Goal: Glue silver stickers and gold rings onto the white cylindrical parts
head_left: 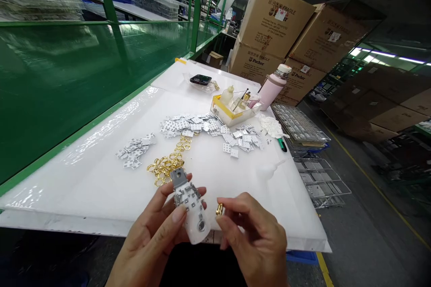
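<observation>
The left hand (158, 228) has its thumb and fingers clamped on a long white-and-grey part (193, 208), above the bench's near edge; some fingertips are hidden behind it. The part's long axis slants: its squared grey end points away and to the left, its rounded end toward the wearer. The right hand (254, 237) pinches a small gold piece (219, 209), too small to make out fully. Both wrists are cut off below. Beyond the grey end, which covers some, gold rings (162, 171) lie on the white bench (208, 166).
</observation>
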### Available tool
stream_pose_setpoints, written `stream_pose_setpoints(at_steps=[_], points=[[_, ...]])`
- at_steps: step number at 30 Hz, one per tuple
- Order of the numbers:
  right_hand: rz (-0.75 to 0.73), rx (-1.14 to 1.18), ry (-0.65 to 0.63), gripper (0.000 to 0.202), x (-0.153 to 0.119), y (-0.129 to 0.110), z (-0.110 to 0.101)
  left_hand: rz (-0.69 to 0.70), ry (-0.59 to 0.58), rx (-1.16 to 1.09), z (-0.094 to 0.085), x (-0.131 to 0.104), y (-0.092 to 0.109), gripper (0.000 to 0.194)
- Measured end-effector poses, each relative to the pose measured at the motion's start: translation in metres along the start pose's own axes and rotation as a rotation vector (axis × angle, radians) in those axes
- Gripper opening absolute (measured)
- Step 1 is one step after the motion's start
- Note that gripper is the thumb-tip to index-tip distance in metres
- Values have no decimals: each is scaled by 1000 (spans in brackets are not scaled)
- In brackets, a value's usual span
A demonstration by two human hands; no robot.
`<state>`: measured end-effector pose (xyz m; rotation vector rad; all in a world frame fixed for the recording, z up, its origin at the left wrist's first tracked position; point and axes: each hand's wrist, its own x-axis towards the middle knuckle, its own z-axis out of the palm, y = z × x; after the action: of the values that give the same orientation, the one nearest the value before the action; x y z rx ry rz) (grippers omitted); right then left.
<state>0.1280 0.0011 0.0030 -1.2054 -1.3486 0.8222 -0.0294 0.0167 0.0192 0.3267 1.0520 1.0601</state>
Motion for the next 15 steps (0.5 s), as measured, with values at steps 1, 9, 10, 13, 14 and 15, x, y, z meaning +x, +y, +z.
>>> stream_pose_setpoints(at_steps=[1,9,10,13,14,15], points=[[-91,-101,-17,19,-1,-3,-1,45,14,37,-1,1,-1,70],[-274,-324,-67,10,3,-18,5,229,57,169,-6,6,-8,54],[-289,-333,-69,10,3,-18,6,242,49,185,-6,5,-9,52],[-317,-358,-84,11,5,-17,5,266,36,222,-4,2,-7,47],[-318,-361,-92,11,5,-16,5,274,42,229,-3,1,-6,47],[-317,-364,-100,12,5,-15,5,282,47,239,-2,1,-5,46]])
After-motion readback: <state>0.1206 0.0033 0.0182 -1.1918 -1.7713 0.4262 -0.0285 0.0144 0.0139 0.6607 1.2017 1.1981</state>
